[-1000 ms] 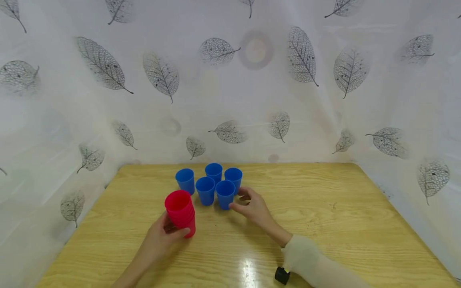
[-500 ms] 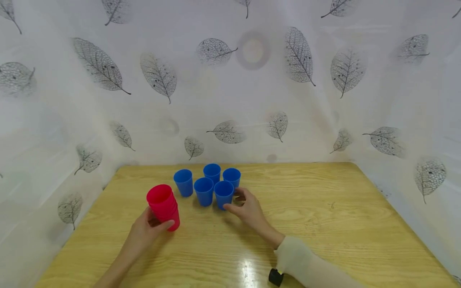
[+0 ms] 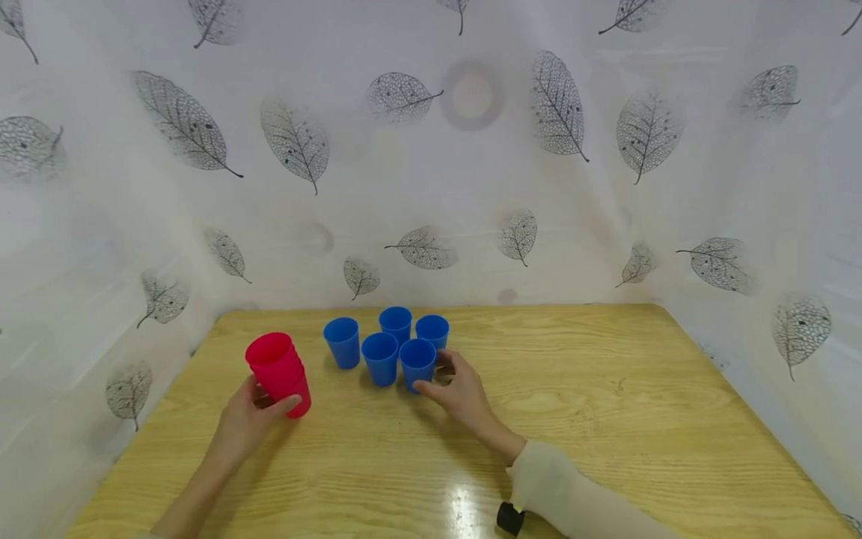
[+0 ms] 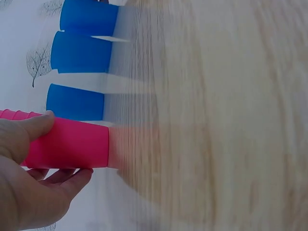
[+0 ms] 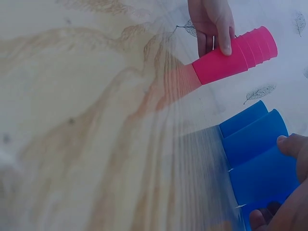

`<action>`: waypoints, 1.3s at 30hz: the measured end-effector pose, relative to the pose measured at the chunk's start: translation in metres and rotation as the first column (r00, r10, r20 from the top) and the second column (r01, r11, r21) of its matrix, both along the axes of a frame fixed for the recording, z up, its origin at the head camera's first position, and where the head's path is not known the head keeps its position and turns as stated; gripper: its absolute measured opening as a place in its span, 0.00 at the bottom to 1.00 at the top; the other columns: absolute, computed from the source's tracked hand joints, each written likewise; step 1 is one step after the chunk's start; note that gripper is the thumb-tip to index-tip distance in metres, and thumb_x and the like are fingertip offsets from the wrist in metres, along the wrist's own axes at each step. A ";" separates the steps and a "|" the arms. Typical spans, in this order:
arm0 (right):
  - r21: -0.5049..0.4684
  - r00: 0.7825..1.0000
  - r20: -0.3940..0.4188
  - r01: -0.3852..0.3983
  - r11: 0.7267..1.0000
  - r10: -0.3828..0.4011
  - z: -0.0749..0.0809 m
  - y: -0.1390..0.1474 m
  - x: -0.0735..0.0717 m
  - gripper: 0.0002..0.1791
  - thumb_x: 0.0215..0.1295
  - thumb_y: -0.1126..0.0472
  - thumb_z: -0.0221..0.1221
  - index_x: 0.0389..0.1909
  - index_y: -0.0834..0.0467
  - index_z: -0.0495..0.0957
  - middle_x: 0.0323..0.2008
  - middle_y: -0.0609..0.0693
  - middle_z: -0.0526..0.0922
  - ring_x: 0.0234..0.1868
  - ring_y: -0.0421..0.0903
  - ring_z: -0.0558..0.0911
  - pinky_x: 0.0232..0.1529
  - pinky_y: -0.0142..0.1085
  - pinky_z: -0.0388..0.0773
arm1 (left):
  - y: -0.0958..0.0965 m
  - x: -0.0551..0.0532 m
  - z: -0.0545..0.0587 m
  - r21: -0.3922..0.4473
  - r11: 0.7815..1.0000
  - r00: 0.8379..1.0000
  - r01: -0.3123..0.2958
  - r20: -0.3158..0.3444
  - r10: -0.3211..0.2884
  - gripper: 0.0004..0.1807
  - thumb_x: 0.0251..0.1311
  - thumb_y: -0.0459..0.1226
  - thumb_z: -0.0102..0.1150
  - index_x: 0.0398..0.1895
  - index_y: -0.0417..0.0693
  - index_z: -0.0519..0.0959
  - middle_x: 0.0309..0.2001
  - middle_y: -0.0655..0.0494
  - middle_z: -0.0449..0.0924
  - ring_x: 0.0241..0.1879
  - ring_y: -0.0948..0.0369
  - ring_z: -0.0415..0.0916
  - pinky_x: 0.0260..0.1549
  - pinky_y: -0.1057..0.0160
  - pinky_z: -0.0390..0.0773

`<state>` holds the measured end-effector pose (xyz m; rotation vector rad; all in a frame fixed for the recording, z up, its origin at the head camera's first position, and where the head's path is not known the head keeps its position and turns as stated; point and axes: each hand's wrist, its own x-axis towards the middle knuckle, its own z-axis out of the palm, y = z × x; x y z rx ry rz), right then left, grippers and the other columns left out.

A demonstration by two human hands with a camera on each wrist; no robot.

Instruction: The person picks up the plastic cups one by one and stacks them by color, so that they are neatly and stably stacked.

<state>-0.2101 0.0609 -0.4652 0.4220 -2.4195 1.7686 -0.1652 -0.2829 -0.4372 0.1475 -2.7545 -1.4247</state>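
In the head view my left hand [image 3: 245,423] grips a stack of nested red cups [image 3: 279,367], left of the blue ones. The left wrist view has the thumb on one side of the red stack [image 4: 72,144] and fingers on the other. Its base is at or just over the tabletop; I cannot tell which. My right hand [image 3: 465,389] holds the front right blue cup [image 3: 417,367], thumb at its front and fingers behind its right side, partly hidden. That blue cup [image 5: 264,175] stands upright on the table in the right wrist view.
More blue cups stand upright close by: one front middle [image 3: 380,361], one at the far left [image 3: 342,344], one at the back [image 3: 395,322] and one back right [image 3: 432,329]. A black device [image 3: 509,518] is at the right cuff. Leaf-printed sheeting [image 3: 431,172] surrounds the wooden table [image 3: 606,419].
My left hand has carried the red stack leftward and slightly away from me, clear of the blue cups. My right hand has closed in on the front right blue cup, which stays in place.
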 end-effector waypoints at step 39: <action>0.071 0.996 -0.015 0.086 0.994 -0.086 -0.004 -0.015 -0.003 0.32 0.58 0.56 0.76 0.58 0.67 0.75 0.50 0.58 0.82 0.50 0.54 0.81 0.53 0.50 0.81 | 0.074 0.023 0.016 0.122 0.988 0.995 0.097 0.025 -0.101 0.35 0.72 0.41 0.64 0.72 0.30 0.61 0.69 0.32 0.68 0.69 0.39 0.67 0.66 0.41 0.72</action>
